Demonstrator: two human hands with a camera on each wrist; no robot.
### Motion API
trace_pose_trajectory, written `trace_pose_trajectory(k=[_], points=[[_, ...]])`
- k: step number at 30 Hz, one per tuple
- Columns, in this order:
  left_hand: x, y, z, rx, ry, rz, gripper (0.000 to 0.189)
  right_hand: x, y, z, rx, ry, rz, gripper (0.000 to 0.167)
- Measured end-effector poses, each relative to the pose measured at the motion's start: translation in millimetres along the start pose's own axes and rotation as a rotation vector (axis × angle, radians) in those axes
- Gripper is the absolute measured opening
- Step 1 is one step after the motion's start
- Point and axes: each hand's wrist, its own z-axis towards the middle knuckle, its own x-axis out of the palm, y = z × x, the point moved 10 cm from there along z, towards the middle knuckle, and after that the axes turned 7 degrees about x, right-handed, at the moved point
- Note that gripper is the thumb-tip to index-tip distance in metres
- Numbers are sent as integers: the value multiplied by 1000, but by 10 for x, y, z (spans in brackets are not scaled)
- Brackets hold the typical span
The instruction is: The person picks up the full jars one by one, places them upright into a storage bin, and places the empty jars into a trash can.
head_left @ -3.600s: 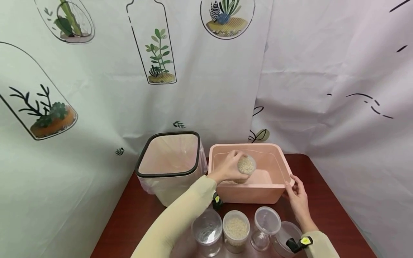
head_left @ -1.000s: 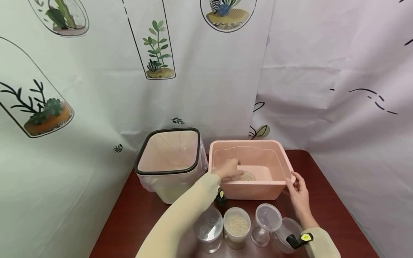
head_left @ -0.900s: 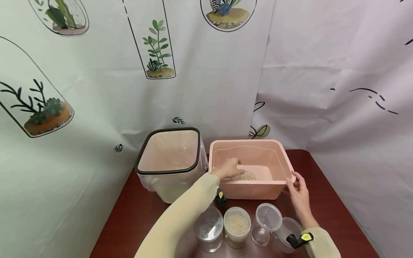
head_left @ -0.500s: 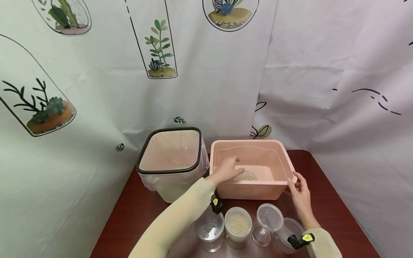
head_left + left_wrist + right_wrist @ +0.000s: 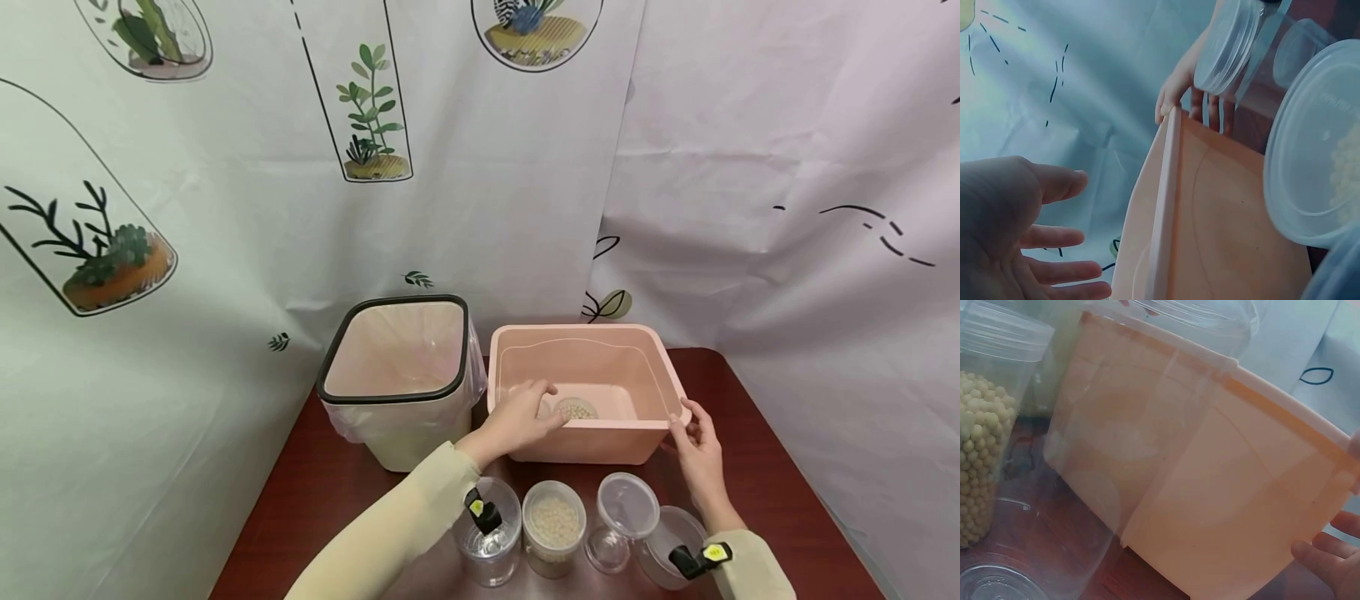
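A pink plastic tub [image 5: 585,447] stands at the back of the table. In it, near the front wall, is a clear jar of pale round beans [image 5: 577,410]. My left hand [image 5: 519,418] is over the tub's front left side, thumb and fingers spread and apart from the jar. The left wrist view also shows this left hand [image 5: 997,219] holding nothing. My right hand [image 5: 699,454] holds the tub's front right corner, thumb on the near side. In the right wrist view, fingertips [image 5: 1329,556] show beside the tub wall.
Along the front stand a clear jar [image 5: 491,567], a lidded jar of beans [image 5: 553,529], another clear jar [image 5: 626,504] and a low clear container [image 5: 663,546]. Left of the tub is a lined bin [image 5: 405,437]. A printed curtain [image 5: 495,208] hangs behind the dark red table [image 5: 288,517].
Earlier my left hand held the jar of beans above the tub, then set it down inside. It has let go and moved back toward the front rim. My right hand stays at the corner.
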Motion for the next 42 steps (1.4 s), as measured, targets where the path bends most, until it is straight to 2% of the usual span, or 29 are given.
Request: trace_pose_trajectory(k=[7, 10, 17, 29, 42], points=[[61, -160, -189, 91, 75, -12, 40, -1, -27, -1, 2, -5, -12, 50], [117, -215, -266, 106, 126, -31, 43, 3, -21, -9, 5, -4, -11, 50], [295, -250, -404, 118, 237, 9, 52, 7, -6, -11, 0, 2, -9, 51], [530, -385, -609, 245, 353, 64, 63, 16, 17, -20, -3, 12, 8, 50], [778, -343, -796, 215, 431, 86, 91, 11, 2, -11, -4, 14, 3, 51]])
